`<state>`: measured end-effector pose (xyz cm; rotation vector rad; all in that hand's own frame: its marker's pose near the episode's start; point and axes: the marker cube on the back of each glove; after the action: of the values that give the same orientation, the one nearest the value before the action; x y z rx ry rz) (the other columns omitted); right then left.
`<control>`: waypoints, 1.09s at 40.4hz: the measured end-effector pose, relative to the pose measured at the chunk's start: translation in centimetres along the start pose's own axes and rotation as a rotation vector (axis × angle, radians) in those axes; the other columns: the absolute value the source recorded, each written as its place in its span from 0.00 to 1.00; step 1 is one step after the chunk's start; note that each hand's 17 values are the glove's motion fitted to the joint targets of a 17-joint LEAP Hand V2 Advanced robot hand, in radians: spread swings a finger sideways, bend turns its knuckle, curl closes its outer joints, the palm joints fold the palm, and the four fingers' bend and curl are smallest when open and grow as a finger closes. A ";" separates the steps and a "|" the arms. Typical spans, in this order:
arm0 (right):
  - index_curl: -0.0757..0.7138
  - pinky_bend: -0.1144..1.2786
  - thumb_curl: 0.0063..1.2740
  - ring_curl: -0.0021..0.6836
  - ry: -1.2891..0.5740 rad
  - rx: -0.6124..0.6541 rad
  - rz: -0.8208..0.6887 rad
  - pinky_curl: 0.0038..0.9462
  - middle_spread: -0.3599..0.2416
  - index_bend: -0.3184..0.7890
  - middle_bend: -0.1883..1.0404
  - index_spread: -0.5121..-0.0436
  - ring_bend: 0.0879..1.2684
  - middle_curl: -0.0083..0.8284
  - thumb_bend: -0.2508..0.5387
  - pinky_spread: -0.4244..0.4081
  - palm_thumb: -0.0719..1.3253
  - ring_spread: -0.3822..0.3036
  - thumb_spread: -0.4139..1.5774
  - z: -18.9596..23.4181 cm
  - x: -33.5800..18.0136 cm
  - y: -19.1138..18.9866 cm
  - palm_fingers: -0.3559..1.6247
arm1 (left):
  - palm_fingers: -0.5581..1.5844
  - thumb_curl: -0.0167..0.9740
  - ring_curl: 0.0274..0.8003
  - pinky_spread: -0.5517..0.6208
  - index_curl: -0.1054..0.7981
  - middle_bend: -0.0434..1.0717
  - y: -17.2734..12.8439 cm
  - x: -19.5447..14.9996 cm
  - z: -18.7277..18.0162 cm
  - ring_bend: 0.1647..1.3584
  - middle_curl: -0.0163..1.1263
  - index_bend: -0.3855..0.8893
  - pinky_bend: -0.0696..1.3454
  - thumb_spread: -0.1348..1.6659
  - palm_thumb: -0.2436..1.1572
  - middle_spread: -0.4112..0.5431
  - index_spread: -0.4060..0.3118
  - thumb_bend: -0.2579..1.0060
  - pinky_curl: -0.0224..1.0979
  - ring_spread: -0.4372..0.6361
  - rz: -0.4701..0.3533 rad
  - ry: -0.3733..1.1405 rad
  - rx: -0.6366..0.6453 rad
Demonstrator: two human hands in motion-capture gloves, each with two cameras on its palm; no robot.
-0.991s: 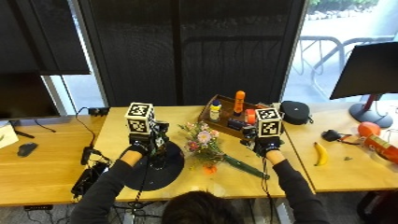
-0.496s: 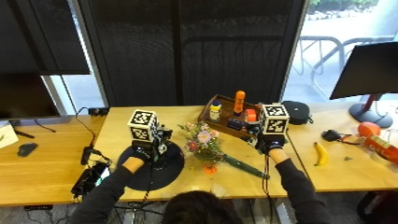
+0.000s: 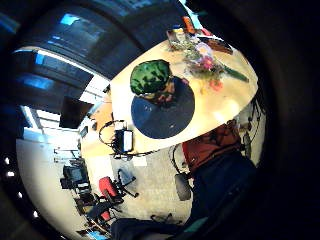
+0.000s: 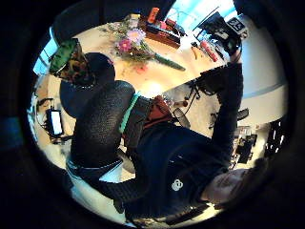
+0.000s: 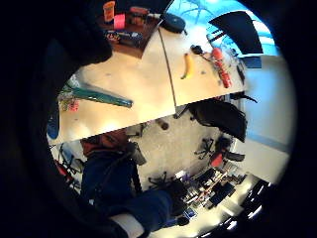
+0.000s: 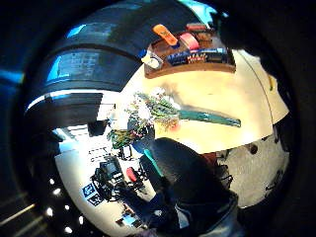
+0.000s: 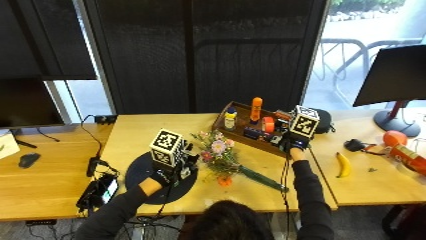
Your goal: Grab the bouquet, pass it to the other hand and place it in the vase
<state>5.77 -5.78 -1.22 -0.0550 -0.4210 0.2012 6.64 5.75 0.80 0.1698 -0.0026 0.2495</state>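
Clearly, the bouquet lies flat on the table just beside the dark round mat; the left hand hovers over the mat, the right hand beyond the bouquet. Finger states: cannot tell. A left palm view shows the green vase on the mat.

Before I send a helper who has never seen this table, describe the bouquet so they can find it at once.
On the middle wooden table, look between the round black mat and the wooden tray of small items. The bouquet lies flat there, pink and white blooms toward the mat. Its long dark green wrapped stem, pointing toward the table's near edge, marks it out.
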 end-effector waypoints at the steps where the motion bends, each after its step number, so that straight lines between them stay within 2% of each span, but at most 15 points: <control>1: 0.40 0.33 0.19 0.47 -0.010 -0.015 0.004 0.34 0.42 0.42 0.31 0.39 0.31 0.42 0.31 0.53 0.24 0.35 0.75 0.7 0.3 -0.5 0.52 | 0.37 0.27 0.34 0.75 0.44 0.21 0.1 0.2 0.1 0.29 0.29 0.40 0.25 0.73 0.31 0.59 0.55 0.19 0.31 0.61 0.007 0.017 -0.004; 2: 0.40 0.33 0.19 0.47 -0.016 -0.028 0.005 0.34 0.42 0.42 0.31 0.39 0.31 0.42 0.30 0.54 0.24 0.35 0.74 1.4 0.6 -1.0 0.52 | 0.37 0.27 0.34 0.75 0.44 0.21 0.1 0.4 0.2 0.29 0.29 0.40 0.26 0.73 0.31 0.59 0.55 0.19 0.31 0.61 0.011 0.030 -0.007; 3: 0.41 0.34 0.20 0.46 -0.020 -0.041 0.006 0.35 0.42 0.42 0.27 0.37 0.29 0.41 0.33 0.57 0.27 0.36 0.74 2.1 0.9 -1.4 0.47 | 0.37 0.27 0.34 0.75 0.44 0.21 0.0 0.4 0.4 0.29 0.29 0.40 0.26 0.73 0.31 0.59 0.55 0.19 0.31 0.61 0.014 0.038 -0.007; 7: 0.42 0.35 0.21 0.48 -0.003 -0.077 0.037 0.36 0.42 0.41 0.28 0.35 0.29 0.41 0.31 0.59 0.30 0.37 0.73 4.8 1.9 -2.8 0.46 | 0.37 0.28 0.35 0.76 0.43 0.21 -0.3 0.4 1.2 0.30 0.30 0.40 0.26 0.73 0.31 0.60 0.55 0.19 0.32 0.61 0.009 0.009 0.011; 11: 0.39 0.35 0.23 0.48 0.022 -0.214 0.139 0.36 0.42 0.37 0.30 0.36 0.30 0.41 0.31 0.61 0.33 0.38 0.72 8.1 2.8 -2.9 0.43 | 0.36 0.28 0.35 0.76 0.44 0.21 -0.6 0.2 1.8 0.29 0.30 0.41 0.27 0.73 0.31 0.60 0.55 0.19 0.32 0.62 0.003 -0.027 0.022; 16: 0.39 0.33 0.23 0.49 0.037 -0.144 0.057 0.36 0.42 0.38 0.32 0.38 0.31 0.43 0.30 0.62 0.36 0.38 0.71 12.0 3.5 -5.2 0.42 | 0.36 0.28 0.35 0.76 0.44 0.21 -1.1 0.0 2.1 0.29 0.31 0.41 0.27 0.73 0.31 0.61 0.55 0.19 0.32 0.62 -0.003 -0.044 0.031; 18: 0.38 0.33 0.24 0.49 0.035 -0.218 0.091 0.36 0.42 0.38 0.32 0.38 0.31 0.44 0.30 0.62 0.37 0.38 0.71 13.5 3.7 -5.2 0.42 | 0.36 0.29 0.35 0.76 0.44 0.21 -1.2 -0.1 2.1 0.30 0.31 0.41 0.27 0.73 0.31 0.61 0.55 0.19 0.33 0.63 -0.006 -0.043 0.034; 21: 0.38 0.32 0.25 0.50 0.009 -0.413 0.236 0.35 0.41 0.38 0.33 0.38 0.32 0.45 0.31 0.62 0.40 0.37 0.70 16.3 4.2 -4.1 0.43 | 0.36 0.29 0.35 0.76 0.43 0.21 -1.3 -0.2 2.1 0.30 0.31 0.41 0.27 0.72 0.31 0.61 0.56 0.19 0.33 0.63 -0.006 -0.038 0.032; 22: 0.38 0.32 0.25 0.50 -0.006 -0.422 0.233 0.35 0.41 0.38 0.33 0.38 0.32 0.45 0.30 0.62 0.40 0.37 0.70 17.2 4.3 -4.1 0.43 | 0.35 0.29 0.36 0.76 0.43 0.21 -1.3 -0.2 2.1 0.30 0.32 0.41 0.28 0.72 0.31 0.61 0.56 0.19 0.33 0.63 -0.006 -0.036 0.029; 25: 0.38 0.32 0.25 0.50 -0.017 -0.247 0.084 0.35 0.40 0.39 0.33 0.36 0.32 0.45 0.30 0.62 0.41 0.36 0.70 18.2 3.7 -3.9 0.43 | 0.35 0.29 0.36 0.76 0.43 0.20 -1.3 -0.2 2.2 0.30 0.32 0.41 0.28 0.72 0.30 0.62 0.56 0.19 0.33 0.63 -0.003 -0.031 0.021; 27: 0.38 0.31 0.25 0.51 0.008 -0.174 0.060 0.35 0.39 0.39 0.33 0.35 0.32 0.46 0.30 0.62 0.42 0.36 0.70 18.3 3.4 -3.1 0.43 | 0.35 0.29 0.36 0.77 0.43 0.21 -1.3 -0.2 2.2 0.30 0.32 0.41 0.28 0.72 0.30 0.62 0.56 0.19 0.33 0.64 -0.002 -0.029 0.024; 35: 0.38 0.32 0.26 0.51 0.173 -0.137 0.116 0.36 0.36 0.38 0.33 0.32 0.32 0.47 0.29 0.62 0.44 0.34 0.69 22.2 3.6 -1.8 0.43 | 0.34 0.30 0.36 0.78 0.43 0.21 -1.5 -0.6 2.6 0.31 0.33 0.41 0.28 0.71 0.30 0.62 0.56 0.19 0.33 0.64 -0.013 -0.027 0.030; 40: 0.36 0.35 0.25 0.51 0.197 -0.149 0.164 0.38 0.37 0.35 0.34 0.31 0.31 0.48 0.27 0.63 0.41 0.36 0.69 23.9 3.8 -0.8 0.42 | 0.34 0.30 0.36 0.78 0.43 0.21 -1.7 -1.1 3.2 0.31 0.33 0.41 0.29 0.71 0.30 0.63 0.56 0.19 0.34 0.65 -0.026 -0.029 0.016; 43: 0.36 0.37 0.25 0.51 0.184 -0.090 0.187 0.38 0.38 0.37 0.33 0.30 0.29 0.48 0.28 0.64 0.41 0.36 0.70 24.1 3.8 -0.9 0.40 | 0.34 0.30 0.36 0.78 0.43 0.21 -1.6 -1.3 3.5 0.31 0.33 0.41 0.29 0.70 0.30 0.63 0.56 0.19 0.34 0.65 -0.028 -0.024 -0.013; 44: 0.37 0.36 0.25 0.51 0.181 -0.077 0.202 0.38 0.38 0.41 0.33 0.29 0.28 0.48 0.29 0.64 0.41 0.37 0.70 24.1 3.9 -0.9 0.41 | 0.34 0.30 0.36 0.78 0.43 0.21 -1.5 -1.3 3.5 0.31 0.33 0.41 0.29 0.70 0.30 0.63 0.56 0.19 0.34 0.65 -0.028 -0.020 -0.029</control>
<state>-0.52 -5.62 22.41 -0.1908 -0.2426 0.3763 5.84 3.38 3.98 0.1429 -0.0236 0.2192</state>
